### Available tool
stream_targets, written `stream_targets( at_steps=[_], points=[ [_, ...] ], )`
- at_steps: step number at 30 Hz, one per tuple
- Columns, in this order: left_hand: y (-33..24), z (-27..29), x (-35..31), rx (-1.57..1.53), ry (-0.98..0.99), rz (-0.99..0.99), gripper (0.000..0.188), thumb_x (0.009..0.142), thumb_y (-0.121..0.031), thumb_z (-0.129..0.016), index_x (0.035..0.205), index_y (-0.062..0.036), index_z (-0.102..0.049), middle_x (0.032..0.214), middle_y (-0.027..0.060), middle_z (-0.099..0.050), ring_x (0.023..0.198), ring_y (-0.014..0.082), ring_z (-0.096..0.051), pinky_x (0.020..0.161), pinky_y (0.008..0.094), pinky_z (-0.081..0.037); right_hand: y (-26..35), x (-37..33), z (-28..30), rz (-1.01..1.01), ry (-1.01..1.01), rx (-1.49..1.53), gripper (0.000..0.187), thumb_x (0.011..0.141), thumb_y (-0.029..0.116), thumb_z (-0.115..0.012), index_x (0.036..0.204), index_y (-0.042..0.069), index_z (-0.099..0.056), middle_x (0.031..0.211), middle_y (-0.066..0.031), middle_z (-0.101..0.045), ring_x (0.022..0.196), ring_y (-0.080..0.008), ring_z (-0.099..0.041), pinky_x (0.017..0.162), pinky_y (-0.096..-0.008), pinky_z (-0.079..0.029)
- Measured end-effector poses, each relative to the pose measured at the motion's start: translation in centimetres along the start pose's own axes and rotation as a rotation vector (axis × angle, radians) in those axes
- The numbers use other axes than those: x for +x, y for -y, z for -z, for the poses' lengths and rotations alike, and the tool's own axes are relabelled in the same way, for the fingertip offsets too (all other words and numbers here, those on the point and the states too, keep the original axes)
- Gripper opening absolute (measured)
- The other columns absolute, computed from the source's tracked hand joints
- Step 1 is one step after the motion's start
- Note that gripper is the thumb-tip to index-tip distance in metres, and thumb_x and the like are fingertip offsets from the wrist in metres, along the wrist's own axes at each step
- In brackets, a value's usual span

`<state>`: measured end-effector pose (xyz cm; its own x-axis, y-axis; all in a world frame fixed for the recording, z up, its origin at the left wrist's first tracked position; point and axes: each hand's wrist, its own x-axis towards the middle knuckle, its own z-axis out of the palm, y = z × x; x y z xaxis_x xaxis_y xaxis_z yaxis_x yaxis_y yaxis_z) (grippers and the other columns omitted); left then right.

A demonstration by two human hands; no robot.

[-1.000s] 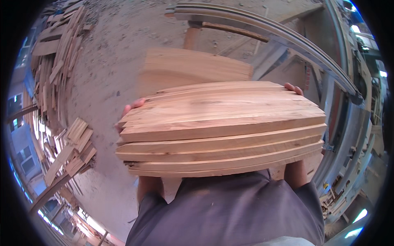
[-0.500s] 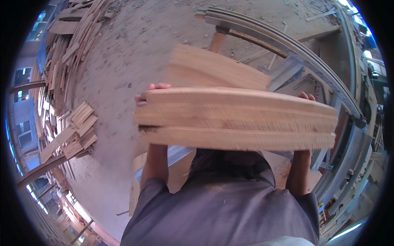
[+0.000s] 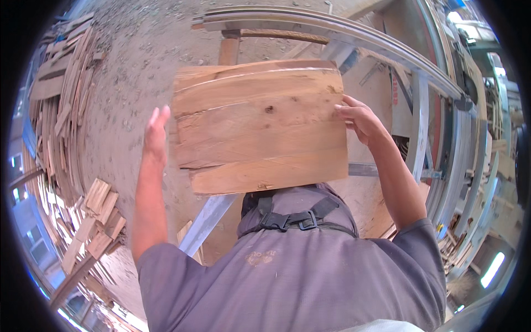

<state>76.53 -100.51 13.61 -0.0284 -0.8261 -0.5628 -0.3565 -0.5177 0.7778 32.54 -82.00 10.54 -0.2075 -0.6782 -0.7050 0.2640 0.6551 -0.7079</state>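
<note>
Several wooden boards (image 3: 260, 141) lie in front of my body, their broad faces up and side by side. One has a dark knot, and pale curved edges run along others. My left hand (image 3: 157, 133) is off their left end, with a gap between it and the wood; its fingers are stretched out and hold nothing. At the right end, my right hand (image 3: 362, 119) has its fingers apart, the tips at the boards' edge. Whether they still touch the wood I cannot tell. What bears the boards is mostly hidden under them.
A long metal rail (image 3: 332, 27) crosses beyond the boards, on a frame with a metal leg (image 3: 418, 127). Wood offcuts (image 3: 99, 218) and a heap of long slats (image 3: 63, 94) lie at the left. A slanting metal bar (image 3: 207, 221) shows near my waist. Debris litters the dusty floor (image 3: 133, 72).
The boards, held up at both ends before, are now down with their broad faces showing. My left hand has come away to the left and my right hand has opened. The view has shifted.
</note>
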Motion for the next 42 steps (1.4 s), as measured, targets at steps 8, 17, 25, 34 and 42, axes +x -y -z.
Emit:
stream_targets(
  at_steps=[8,17,25,34,42],
  points=[
    [8.2,-2.5,-1.2,0.834,-0.200,-0.790,0.073,0.100,-0.030,-0.063,0.154,0.0096,-0.035,0.162,0.0258,-0.035,0.154,0.0396,-0.026,0.126,0.0482,-0.020,-7.8,-2.7,1.0,0.272,-0.052,0.132,0.051,0.097,0.018,-0.065,0.143,-0.002,-0.058,0.131,-0.0119,-0.067,0.120,-0.0183,-0.060,0.110,-0.0342,-0.041],
    [8.7,-6.5,-4.4,0.682,-0.168,-0.908,0.079,0.089,-0.023,-0.071,0.156,0.0047,-0.038,0.168,0.0182,-0.028,0.157,0.0400,-0.012,0.128,0.0494,-0.010,-11.8,-7.1,1.0,0.372,-0.352,-0.035,0.047,0.092,0.016,-0.066,0.134,-0.004,-0.062,0.109,-0.0105,-0.071,0.094,-0.0146,-0.066,0.083,-0.0300,-0.054],
    [11.2,-14.1,-13.9,0.227,-0.097,-0.955,0.082,0.091,-0.027,-0.075,0.156,0.0037,-0.037,0.166,0.0191,-0.031,0.155,0.0347,-0.026,0.126,0.0447,-0.020,-18.4,-12.0,12.1,0.396,-0.158,0.208,0.047,0.099,0.013,-0.064,0.142,-0.003,-0.054,0.129,-0.0096,-0.067,0.111,-0.0147,-0.065,0.100,-0.0287,-0.049],
    [16.7,-28.3,-31.4,1.250,0.044,-1.386,0.057,0.077,0.002,-0.061,0.134,-0.0060,-0.061,0.158,0.0215,-0.044,0.149,0.0445,-0.036,0.121,0.0565,-0.030,-26.4,-23.1,23.3,0.460,-0.118,0.335,0.041,0.094,0.012,-0.063,0.131,-0.005,-0.060,0.115,-0.0089,-0.069,0.097,-0.0134,-0.066,0.086,-0.0268,-0.052],
    [3.2,-38.9,-38.8,0.733,0.273,-1.080,0.022,0.086,-0.002,-0.073,0.108,0.0025,-0.070,0.095,0.0184,-0.073,0.084,0.0222,-0.072,0.075,0.0305,-0.056,-21.9,-33.5,35.7,1.082,0.075,0.980,0.059,0.101,0.027,-0.056,0.151,-0.001,-0.044,0.132,-0.0198,-0.065,0.108,-0.0343,-0.068,0.091,-0.0453,-0.053]
  ],
)
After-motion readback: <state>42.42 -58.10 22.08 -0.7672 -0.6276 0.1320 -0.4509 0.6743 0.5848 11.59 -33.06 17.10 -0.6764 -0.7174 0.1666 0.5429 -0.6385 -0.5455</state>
